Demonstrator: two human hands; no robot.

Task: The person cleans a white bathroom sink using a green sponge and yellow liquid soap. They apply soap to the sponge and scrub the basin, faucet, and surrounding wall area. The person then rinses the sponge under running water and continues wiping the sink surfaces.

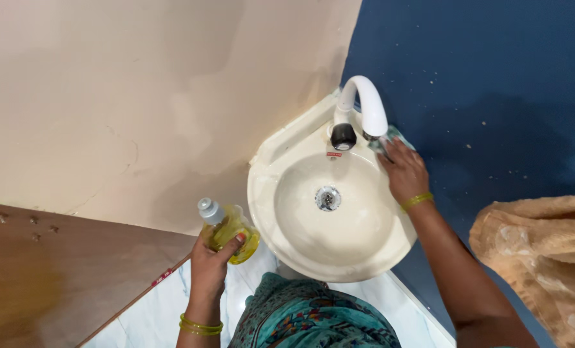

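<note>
The bottle [226,229] of yellow liquid, clear-walled with a grey cap, sits in the person's left hand [210,261], fingers wrapped around its lower body. It is tilted, cap pointing up and to the left, and is held just outside the left rim of the basin [268,206], over the pale floor tiles [158,309].

The right hand [403,173] rests on the far right rim of the basin, just beside the base of the tap. The fingers are curled down onto a small greenish cloth or pad [387,138], pressing it against the rim; only its edge shows past the fingertips.

The basin is a cream corner unit, round bowl, metal drain [327,198] at centre. The white curved tap [365,106] arches over the back of the bowl with a dark knob [343,136] at its foot.

Yellow bangles sit on both wrists. A cream wall [139,96] lies to the left, a blue wall [481,77] to the right. A brown door panel [55,270] occupies the lower left; a tan fabric [545,251] hangs at the right edge.
</note>
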